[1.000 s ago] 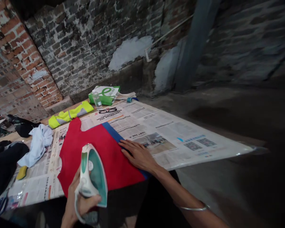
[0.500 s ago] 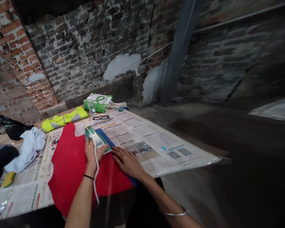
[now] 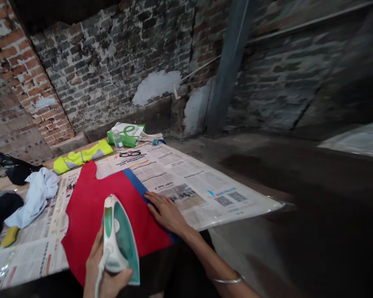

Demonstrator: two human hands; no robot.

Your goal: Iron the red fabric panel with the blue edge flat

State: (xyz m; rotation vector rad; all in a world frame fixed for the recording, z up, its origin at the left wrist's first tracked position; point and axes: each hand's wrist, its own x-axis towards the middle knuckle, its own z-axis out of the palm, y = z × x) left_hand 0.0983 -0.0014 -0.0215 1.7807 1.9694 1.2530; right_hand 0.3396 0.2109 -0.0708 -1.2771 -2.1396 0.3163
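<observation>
My left hand (image 3: 93, 267) is wrapped round the handle of a white and green clothes iron (image 3: 126, 236), whose tip points away from me. The iron is over the near part of a red cloth piece (image 3: 93, 207) and looks raised towards me. A white cord runs down from its back end. Along the right edge of the cloth is a blue strip (image 3: 133, 181). My right hand (image 3: 166, 211) lies flat on this strip, fingers stretched out and nothing gripped.
Newspaper under clear plastic (image 3: 202, 190) covers the table. Eyeglasses (image 3: 129, 153), a clear bottle (image 3: 117, 140), a green and white bag (image 3: 129, 134) and a yellow reflective garment (image 3: 82, 157) lie at the back. A light blue cloth (image 3: 39, 192) and a yellow sponge (image 3: 10, 236) are at left.
My left hand has drawn the iron back towards me, off the blue strip, which now shows along its length. My right hand has stayed in place on the edge.
</observation>
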